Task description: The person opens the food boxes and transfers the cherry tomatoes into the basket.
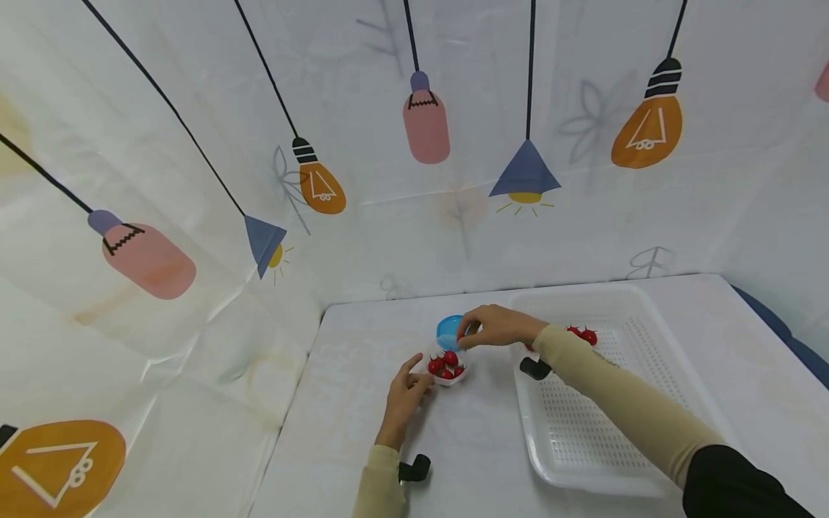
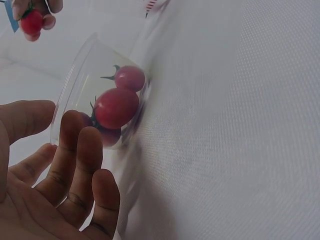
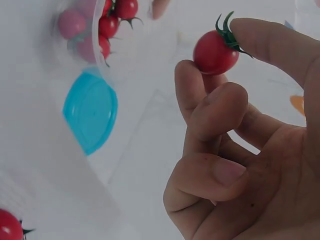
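Observation:
My right hand (image 1: 497, 326) pinches a cherry tomato (image 3: 216, 53), green stem still on, between thumb and fingertips. It is held above the table, beside a clear plastic cup (image 2: 80, 70). Several red cherry tomatoes (image 2: 117, 108) lie inside that cup, seen through its wall. At the cup's left side my left hand (image 1: 403, 397) has its fingers loosely bent, fingertips right at the rim and wall, not wrapped round it. Just behind the cup, a round blue lid (image 1: 448, 332) lies on the table, partly overlapped by the right hand in the head view.
A large white perforated tray (image 1: 550, 460) stands on the right, under my right forearm. More cherry tomatoes (image 1: 588, 336) are inside it. White cloth covers the table (image 1: 479, 453), and a curtain printed with lamps (image 1: 388, 252) hangs behind and to the left.

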### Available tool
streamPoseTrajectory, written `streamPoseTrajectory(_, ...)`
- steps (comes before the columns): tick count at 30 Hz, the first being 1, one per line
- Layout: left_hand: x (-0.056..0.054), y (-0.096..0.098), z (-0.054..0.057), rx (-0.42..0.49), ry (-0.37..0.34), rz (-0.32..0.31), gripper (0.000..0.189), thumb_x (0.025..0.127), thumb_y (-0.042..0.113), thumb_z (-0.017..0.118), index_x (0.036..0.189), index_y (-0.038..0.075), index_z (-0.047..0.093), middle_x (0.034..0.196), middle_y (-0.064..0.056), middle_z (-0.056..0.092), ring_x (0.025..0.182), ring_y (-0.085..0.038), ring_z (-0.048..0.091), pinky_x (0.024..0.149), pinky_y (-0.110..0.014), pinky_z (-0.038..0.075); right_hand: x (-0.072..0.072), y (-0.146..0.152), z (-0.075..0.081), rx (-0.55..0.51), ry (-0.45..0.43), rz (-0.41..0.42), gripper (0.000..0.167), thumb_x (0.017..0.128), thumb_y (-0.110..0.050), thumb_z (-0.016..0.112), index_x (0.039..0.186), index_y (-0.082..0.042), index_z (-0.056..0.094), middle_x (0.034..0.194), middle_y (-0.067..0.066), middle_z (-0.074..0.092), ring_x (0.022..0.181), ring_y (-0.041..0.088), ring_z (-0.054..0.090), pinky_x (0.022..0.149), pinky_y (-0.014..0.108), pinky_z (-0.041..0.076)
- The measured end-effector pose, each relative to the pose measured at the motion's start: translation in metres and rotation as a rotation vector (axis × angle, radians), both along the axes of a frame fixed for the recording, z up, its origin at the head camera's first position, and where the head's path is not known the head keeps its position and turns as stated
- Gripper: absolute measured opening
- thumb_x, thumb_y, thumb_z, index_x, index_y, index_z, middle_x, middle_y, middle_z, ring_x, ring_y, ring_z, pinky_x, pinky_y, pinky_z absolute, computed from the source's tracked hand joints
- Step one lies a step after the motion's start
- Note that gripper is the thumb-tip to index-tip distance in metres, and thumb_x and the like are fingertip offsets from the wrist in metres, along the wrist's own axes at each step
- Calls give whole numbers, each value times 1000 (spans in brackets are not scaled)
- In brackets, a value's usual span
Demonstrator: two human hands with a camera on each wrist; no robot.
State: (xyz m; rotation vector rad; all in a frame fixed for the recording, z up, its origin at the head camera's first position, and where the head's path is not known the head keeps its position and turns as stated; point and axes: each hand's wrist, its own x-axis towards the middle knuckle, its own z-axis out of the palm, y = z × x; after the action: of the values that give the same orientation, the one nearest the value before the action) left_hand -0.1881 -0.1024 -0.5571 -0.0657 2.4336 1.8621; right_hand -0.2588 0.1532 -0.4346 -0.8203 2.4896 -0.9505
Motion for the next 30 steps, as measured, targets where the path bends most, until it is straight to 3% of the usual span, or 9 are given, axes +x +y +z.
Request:
streamPoseTrajectory(7,-2,-2,-4,0,3,10,56,97,30,69,149,16,50,98,-4,73,88,-22,68,71,-33,48,2,25,3,-38,55,-77,26,93,-42,72,110,-22,72,101,-8,70,99,17,64,84,39,52)
streamPoseTrajectory(15,-1,0,-2,4,-5,15,56,98,30,68,149,17,50,99,-5,72,88,-22,67,73,-34,49,10,48,4,-84,187,-147,31,90,-48,74,110,-24,72,98,-11,68,83,14,59,74,34,50)
streamPoseTrajectory(25,-3,2,-7,-4,-10,29,55,101,24,64,152,14,47,103,-11,73,92,-29,67,74,-38,49,22,88,10,-90,222,-221,29,90,-40,78,111,-22,72,101,-8,69,78,19,58,68,33,50)
streamPoseTrajectory(30,-2,1,-6,-12,-4,20,56,100,27,65,151,16,47,102,-9,73,90,-26,67,73,-36,49,23,116,7,-80,250,-263,34,89,-42,78,113,-20,72,103,-6,70,81,18,58,70,32,50)
